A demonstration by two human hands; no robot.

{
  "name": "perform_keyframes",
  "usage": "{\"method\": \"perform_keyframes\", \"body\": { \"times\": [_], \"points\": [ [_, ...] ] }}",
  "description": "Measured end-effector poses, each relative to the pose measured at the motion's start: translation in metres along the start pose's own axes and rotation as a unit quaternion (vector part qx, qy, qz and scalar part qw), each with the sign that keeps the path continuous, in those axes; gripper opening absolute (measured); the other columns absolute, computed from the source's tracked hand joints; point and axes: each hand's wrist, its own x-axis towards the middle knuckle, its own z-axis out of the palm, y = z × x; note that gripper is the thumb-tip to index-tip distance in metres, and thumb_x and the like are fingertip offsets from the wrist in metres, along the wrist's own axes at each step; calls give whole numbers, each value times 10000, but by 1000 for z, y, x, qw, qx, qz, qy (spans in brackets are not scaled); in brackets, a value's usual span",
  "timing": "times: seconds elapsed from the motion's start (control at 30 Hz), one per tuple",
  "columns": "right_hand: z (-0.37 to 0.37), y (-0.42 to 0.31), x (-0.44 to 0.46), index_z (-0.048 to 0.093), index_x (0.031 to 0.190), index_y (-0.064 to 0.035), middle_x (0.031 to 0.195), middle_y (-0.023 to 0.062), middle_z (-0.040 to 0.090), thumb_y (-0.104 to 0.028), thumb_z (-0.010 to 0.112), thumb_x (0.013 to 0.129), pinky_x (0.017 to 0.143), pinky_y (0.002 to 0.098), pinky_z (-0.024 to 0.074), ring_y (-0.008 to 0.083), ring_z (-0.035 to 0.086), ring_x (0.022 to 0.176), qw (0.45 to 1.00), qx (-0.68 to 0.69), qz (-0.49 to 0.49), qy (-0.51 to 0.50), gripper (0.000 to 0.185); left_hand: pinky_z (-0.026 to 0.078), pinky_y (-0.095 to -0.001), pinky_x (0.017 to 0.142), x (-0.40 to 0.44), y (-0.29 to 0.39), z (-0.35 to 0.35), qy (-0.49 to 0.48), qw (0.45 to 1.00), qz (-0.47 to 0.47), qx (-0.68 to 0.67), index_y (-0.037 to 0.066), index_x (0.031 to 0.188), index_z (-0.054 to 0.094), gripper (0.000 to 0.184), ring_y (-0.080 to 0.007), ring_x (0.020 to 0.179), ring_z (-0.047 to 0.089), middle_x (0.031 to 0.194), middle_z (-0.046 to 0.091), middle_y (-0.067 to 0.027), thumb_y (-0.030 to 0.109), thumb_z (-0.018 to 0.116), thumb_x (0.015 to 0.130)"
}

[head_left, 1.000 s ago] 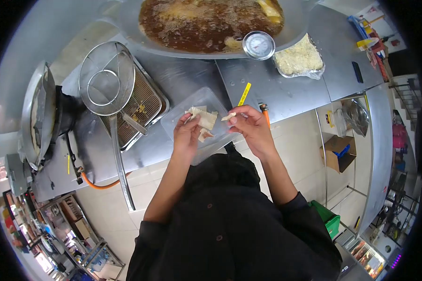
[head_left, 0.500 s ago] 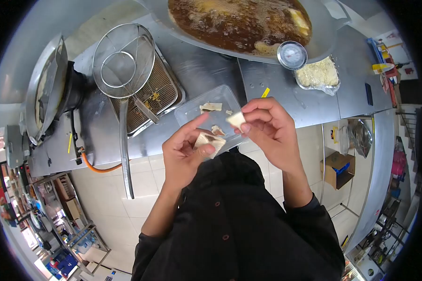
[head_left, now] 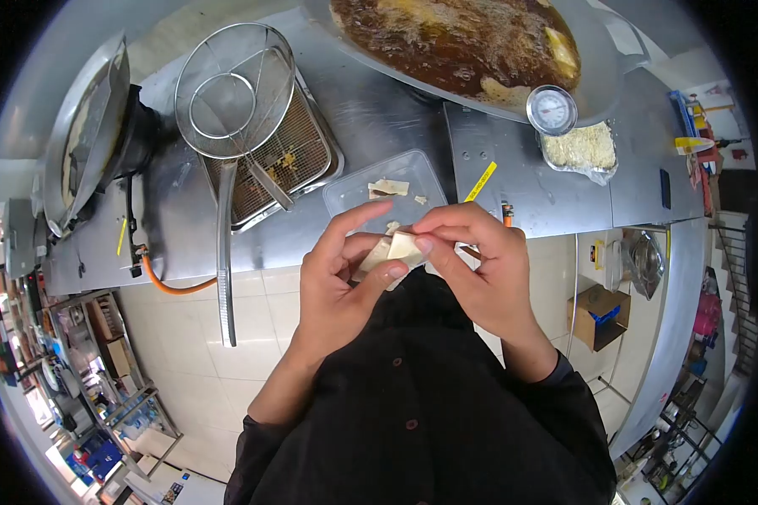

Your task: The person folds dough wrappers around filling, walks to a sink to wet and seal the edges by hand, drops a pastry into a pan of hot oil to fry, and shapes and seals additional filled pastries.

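Between thumb and fingers, my left hand (head_left: pixel 337 273) holds a pale, flat food piece (head_left: pixel 370 259) over the near side of a clear plastic container (head_left: pixel 349 191). My right hand (head_left: pixel 484 273) pinches a smaller whitish piece (head_left: pixel 405 248), which overlaps the left-hand piece. Both hands are close together in front of my body. Inside the container lie a pale strip (head_left: pixel 389 187) and small scraps. The near part of the container is hidden by my hands.
A wide pan of bubbling brown oil (head_left: pixel 463 42) stands at the back, with a round thermometer (head_left: pixel 552 110) at its rim. A strainer (head_left: pixel 226 160) rests over a rack tray (head_left: pixel 337 160) at left. Crumbs fill a tray (head_left: pixel 579 150) at right; a burner pan (head_left: pixel 84 143) stands far left.
Both hands have come nearer to my body and then together, so the two pieces now overlap. The view has shifted, moving the pan of oil rightward in the picture.
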Motion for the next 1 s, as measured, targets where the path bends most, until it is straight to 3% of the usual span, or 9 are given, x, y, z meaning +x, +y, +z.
{"method": "perform_keyframes", "body": {
  "times": [0.2, 0.3, 0.4, 0.7, 1.0],
  "points": [
    [11, 7, -7, 593, 1089, 1, 979, 93, 712, -12, 638, 890, 678, 225, 481, 88, 647, 820, 994, 57, 7, 92, 205, 488, -228, 780, 0, -1, 11, 44, 999, 6, -9, -19, 1232, 490, 425, -119, 904, 636, 1007, 697, -122, 57, 699, 870],
    [21, 11, -7, 575, 1121, 6, 994, 129, 714, -22, 636, 898, 722, 224, 488, 106, 658, 848, 974, 164, 0, 153, 233, 500, -223, 766, -1, -2, 15, 63, 998, 28, 8, -9, 1169, 539, 326, -99, 896, 631, 999, 702, -117, 25, 683, 878],
    [27, 10, -9, 563, 1146, 3, 990, 150, 715, -31, 640, 901, 768, 229, 495, 125, 666, 894, 970, 177, 19, 165, 259, 498, -220, 760, -2, 0, 21, 87, 996, 23, -12, -18, 1144, 554, 289, -100, 880, 633, 992, 698, -113, 35, 676, 887],
    [19, 10, -12, 677, 1047, 2, 1008, 129, 703, -41, 727, 824, 685, 245, 510, 126, 667, 796, 995, -21, -47, 85, 233, 492, -228, 766, -4, -7, 18, 130, 989, 69, -10, -32, 1095, 618, 236, -95, 876, 624, 986, 689, -93, 41, 687, 881],
    [19, 4, -16, 683, 1025, 11, 925, 91, 713, -47, 700, 856, 691, 227, 515, 102, 663, 786, 989, 111, 68, 68, 179, 491, -228, 775, -14, 0, 18, 146, 988, 42, 16, -36, 1025, 674, 207, -99, 869, 628, 969, 696, -85, 51, 732, 846]
  ]
}}
